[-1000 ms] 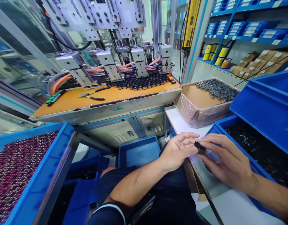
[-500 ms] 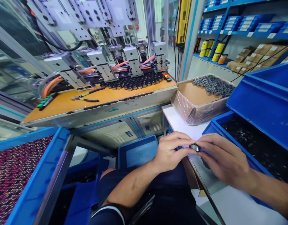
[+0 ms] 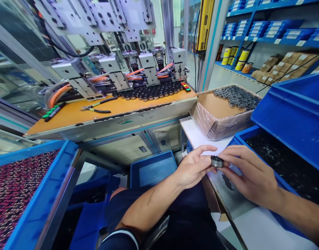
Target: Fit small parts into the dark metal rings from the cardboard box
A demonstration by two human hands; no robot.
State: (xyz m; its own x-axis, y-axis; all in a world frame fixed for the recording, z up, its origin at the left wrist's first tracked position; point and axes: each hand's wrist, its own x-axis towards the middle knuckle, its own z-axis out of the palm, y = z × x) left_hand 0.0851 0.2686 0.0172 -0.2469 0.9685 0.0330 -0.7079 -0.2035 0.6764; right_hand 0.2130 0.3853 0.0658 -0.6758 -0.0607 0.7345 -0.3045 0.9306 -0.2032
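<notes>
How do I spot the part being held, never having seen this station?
Start at the orange-topped bench, then go down and right to the left hand and right hand. Held between them is a small round part with a dark, notched top and a shiny metal band. Unlike the clustered parts on that bench, it sits alone in the fingers.

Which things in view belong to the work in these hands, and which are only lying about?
In the work:
- toothed ring, held between left hand and right hand
- probably, by likeness, the round parts in the cardboard box

Apparently lying about:
- cutting pliers on the orange bench top
- black marker pen
- yellow cans
</notes>
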